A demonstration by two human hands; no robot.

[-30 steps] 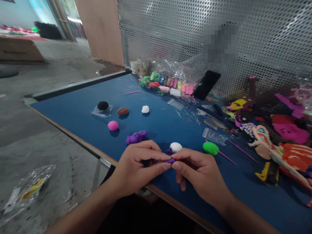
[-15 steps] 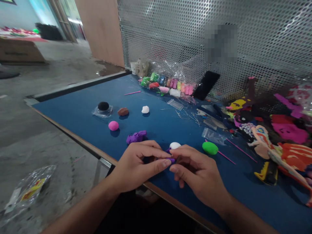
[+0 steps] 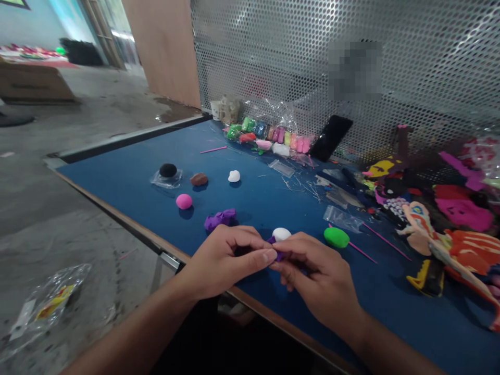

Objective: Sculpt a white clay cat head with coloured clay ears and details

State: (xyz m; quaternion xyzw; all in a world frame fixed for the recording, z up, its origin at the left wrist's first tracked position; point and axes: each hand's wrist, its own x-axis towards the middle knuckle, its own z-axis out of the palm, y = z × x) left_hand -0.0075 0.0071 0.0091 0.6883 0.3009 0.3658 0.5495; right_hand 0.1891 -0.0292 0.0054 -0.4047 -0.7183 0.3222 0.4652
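Between the fingertips of my left hand (image 3: 234, 260) and my right hand (image 3: 316, 276) is a small piece of purple clay (image 3: 279, 255). Both hands pinch it, and the fingers cover much of it. Just behind the fingers a white egg-shaped piece (image 3: 281, 234) shows, partly hidden. A larger purple clay lump (image 3: 220, 220) lies beyond my left hand. To the right of my right hand rests a green oval piece (image 3: 336, 237) beside a thin pink stick (image 3: 363, 252). Farther left are a pink ball (image 3: 184, 201), a brown lump (image 3: 199, 179), a small white lump (image 3: 234, 176) and a black lump (image 3: 167, 170) on clear plastic.
Clay packs (image 3: 273, 134) in clear plastic line the back of the blue table (image 3: 128, 172). A dark phone (image 3: 332, 138) leans against the perforated metal panel (image 3: 273, 52). Colourful clay figures (image 3: 461, 208) crowd the right side, with a yellow-and-black cutter (image 3: 425, 276) in front.
My right thumb and fingers have closed in on the purple piece, and the fingertips of both hands are nearer each other. The view has shifted slightly.
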